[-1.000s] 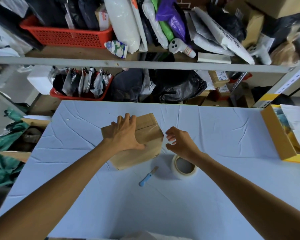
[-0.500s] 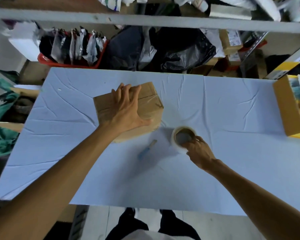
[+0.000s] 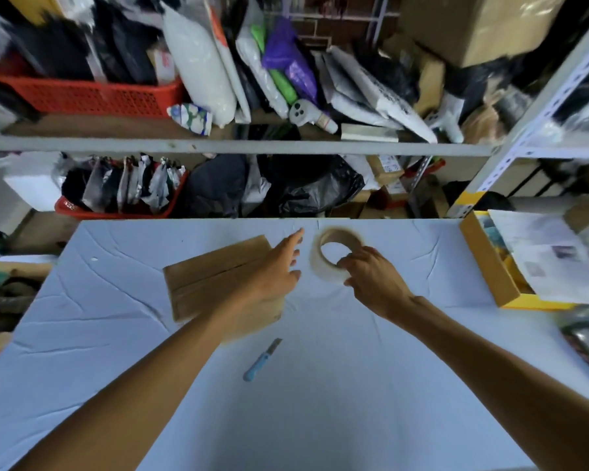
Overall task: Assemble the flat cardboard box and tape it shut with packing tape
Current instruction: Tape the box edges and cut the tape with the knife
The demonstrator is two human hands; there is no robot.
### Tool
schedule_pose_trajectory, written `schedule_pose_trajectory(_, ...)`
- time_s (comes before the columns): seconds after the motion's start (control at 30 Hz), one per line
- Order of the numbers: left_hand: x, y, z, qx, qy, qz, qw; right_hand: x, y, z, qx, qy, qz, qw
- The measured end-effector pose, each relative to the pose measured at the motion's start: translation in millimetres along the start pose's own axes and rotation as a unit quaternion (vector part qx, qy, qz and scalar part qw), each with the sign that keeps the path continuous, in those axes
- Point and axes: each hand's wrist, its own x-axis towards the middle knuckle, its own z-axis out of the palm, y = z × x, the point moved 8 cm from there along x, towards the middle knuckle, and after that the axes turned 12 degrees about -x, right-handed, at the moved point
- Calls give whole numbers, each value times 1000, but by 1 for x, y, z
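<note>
Head view shows the cardboard box (image 3: 215,277) already folded into shape and standing on the worktop (image 3: 320,402), its top flaps down and meeting along a dark centre seam. Blur hides whether any tape lies on that seam. The right hand (image 3: 374,280) has its grip curled round the near rim of the tape roll (image 3: 317,266), which is raised and tilted just beside the box's right end. The left hand (image 3: 272,277) is over that end of the box, grip wide with fingers straight and stretched towards the roll; whether the palm presses the cardboard cannot be told. A blue-handled knife (image 3: 261,362) lies near the box, untouched. Assembly looks done. Judging by this, pulling tape, sealing the seam and cutting are left.
</note>
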Motion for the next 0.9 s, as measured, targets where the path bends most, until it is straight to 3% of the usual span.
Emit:
schedule_pose_trajectory(0.2,11,21,-6,-15,114,28,993,8,5,-32,10,31,31,999)
schedule_pose_trajectory(0.4,6,25,-22,-53,187,4,981,12,-4,-38,43,37,36,998)
schedule_pose_trajectory(0.53,1,22,-38,-111,205,-18,972,13,-8,-39,67,37,34,997)
schedule_pose_trajectory(0.9,-9,9,-57,-30,192,-73,978,18,-17,-24,136,-18,54,989)
